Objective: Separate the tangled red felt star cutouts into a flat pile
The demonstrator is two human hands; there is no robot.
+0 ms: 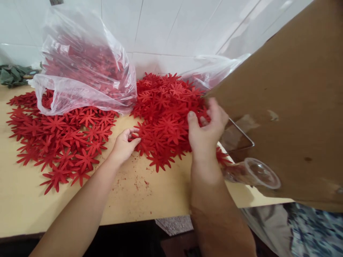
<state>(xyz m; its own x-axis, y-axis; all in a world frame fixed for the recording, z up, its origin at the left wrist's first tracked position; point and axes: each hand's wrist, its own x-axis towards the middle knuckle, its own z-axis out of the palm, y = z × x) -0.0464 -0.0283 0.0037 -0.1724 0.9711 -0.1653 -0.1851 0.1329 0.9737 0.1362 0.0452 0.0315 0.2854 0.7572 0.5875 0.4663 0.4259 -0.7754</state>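
Note:
A heap of red flower-shaped cutouts (168, 125) with narrow petals lies on the table between my hands. My left hand (124, 144) is at the heap's left edge, thumb and fingers curled around the petals of a red cutout there. Over the heap's right side is my right hand (207, 126), its thumb and fingers apart and nothing visible between them. A second spread of red flower cutouts (64, 139) lies to the left of my left hand.
A clear plastic bag (85, 71) full of red cutouts stands at the back left, with dark green pieces (13, 75) beyond it. Another clear bag (211, 73) is behind the heap. A large brown board (294, 107) leans at right. Near it lies a clear plastic cup (253, 173).

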